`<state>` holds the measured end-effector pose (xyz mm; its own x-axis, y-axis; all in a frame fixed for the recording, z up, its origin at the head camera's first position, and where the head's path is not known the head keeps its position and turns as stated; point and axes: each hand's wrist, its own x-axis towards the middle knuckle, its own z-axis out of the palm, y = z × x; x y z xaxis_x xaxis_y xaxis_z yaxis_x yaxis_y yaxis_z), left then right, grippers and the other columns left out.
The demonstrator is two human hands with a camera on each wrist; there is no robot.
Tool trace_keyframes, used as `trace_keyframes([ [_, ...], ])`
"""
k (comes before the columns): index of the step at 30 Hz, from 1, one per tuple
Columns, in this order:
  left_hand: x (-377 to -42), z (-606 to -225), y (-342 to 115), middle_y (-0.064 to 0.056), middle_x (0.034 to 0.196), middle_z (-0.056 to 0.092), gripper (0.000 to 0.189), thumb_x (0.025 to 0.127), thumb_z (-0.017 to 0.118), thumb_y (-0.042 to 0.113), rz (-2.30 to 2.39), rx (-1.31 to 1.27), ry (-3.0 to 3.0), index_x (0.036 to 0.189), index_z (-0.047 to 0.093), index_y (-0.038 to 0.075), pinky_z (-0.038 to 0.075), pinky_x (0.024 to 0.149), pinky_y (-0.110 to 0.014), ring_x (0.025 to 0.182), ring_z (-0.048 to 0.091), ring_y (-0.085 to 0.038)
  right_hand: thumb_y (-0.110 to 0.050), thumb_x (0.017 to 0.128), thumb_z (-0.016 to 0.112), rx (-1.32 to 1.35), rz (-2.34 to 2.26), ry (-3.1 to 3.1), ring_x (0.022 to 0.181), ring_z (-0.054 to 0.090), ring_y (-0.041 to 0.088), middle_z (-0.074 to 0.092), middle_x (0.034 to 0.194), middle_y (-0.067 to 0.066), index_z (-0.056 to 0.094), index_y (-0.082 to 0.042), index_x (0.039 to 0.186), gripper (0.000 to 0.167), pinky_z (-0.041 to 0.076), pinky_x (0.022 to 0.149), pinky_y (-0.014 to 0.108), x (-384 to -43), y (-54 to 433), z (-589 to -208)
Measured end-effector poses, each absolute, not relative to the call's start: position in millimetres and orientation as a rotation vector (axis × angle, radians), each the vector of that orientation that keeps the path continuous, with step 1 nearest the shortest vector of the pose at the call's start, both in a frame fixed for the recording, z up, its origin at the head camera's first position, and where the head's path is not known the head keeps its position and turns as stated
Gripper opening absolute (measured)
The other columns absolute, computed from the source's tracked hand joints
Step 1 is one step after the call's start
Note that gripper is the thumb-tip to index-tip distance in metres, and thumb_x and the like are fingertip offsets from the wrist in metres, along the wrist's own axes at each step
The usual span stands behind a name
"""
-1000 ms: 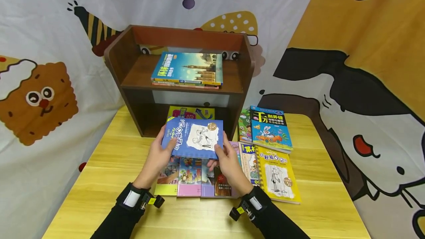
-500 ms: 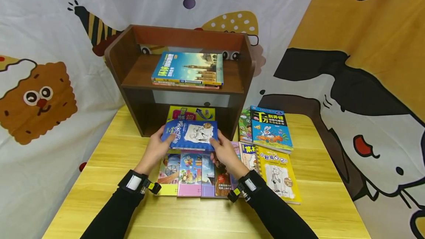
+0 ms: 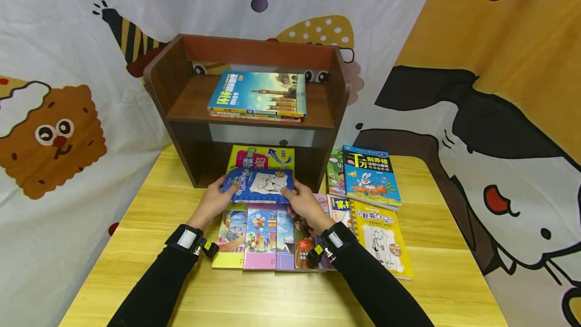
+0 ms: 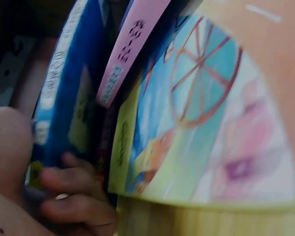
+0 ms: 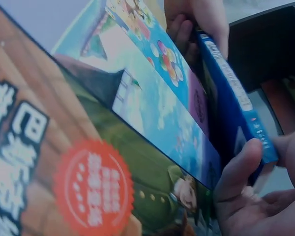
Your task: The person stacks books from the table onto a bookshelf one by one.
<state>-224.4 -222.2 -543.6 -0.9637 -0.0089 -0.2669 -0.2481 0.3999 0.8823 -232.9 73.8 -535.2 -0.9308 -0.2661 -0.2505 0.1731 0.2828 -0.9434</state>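
Note:
Between both hands is a blue book [image 3: 247, 197], its cover up and its near edge facing me. My left hand [image 3: 212, 203] grips its left end, with the thumb on the cover and fingers underneath, as the left wrist view also shows of the book [image 4: 54, 98]. At the other end my right hand [image 3: 309, 207] pinches it; that hand [image 5: 250, 191] and the spine of the book [image 5: 231, 81] appear in the right wrist view. The blue book overlaps a yellow-green book [image 3: 283, 156] on the lower shelf. Beneath it lie several picture books [image 3: 260, 238], partly hidden.
A brown two-tier bookshelf [image 3: 338, 90] stands at the back of the wooden table [image 3: 254, 299]. On its upper shelf lies a short stack of books [image 3: 258, 95]. To the right are a blue rabbit book [image 3: 369, 178] and a yellow book [image 3: 381, 238].
Both hands have carried the blue book forward toward the lower shelf and tipped it flatter. More of the picture books beneath now shows.

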Motion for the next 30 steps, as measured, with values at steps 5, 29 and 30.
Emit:
trace_keyframes([
  [5,-223,-540,-236,-0.028,0.168,0.048,0.097,0.109,0.065,0.055,1.512,-0.072,2.378,0.178,0.017,0.008,0.039,0.129,-0.064,0.15,0.055,-0.045,-0.041,0.104,0.078,-0.1,-1.586,2.23,0.054,0.05,0.016,0.055,0.069,-0.001,0.031,-0.015,0.176,0.09,0.041,0.051,0.03,-233,79,-533],
  [29,-232,-549,-244,-0.035,0.162,0.053,0.098,0.105,0.071,0.059,1.061,-0.049,2.814,0.169,0.035,-0.005,0.046,0.123,-0.067,0.143,0.059,-0.049,-0.047,0.102,0.08,-0.157,-1.06,2.705,0.1,0.069,0.022,0.08,0.117,0.008,0.071,-0.011,0.144,0.056,0.058,0.094,0.042,-254,64,-533],
  [30,-232,-550,-243,-0.035,0.162,0.053,0.097,0.105,0.071,0.058,1.062,-0.05,2.822,0.169,0.036,-0.006,0.046,0.123,-0.067,0.145,0.058,-0.05,-0.047,0.102,0.079,-0.154,-1.046,2.711,0.103,0.069,0.022,0.08,0.121,0.009,0.07,-0.011,0.146,0.058,0.058,0.097,0.043,-255,64,-533],
])
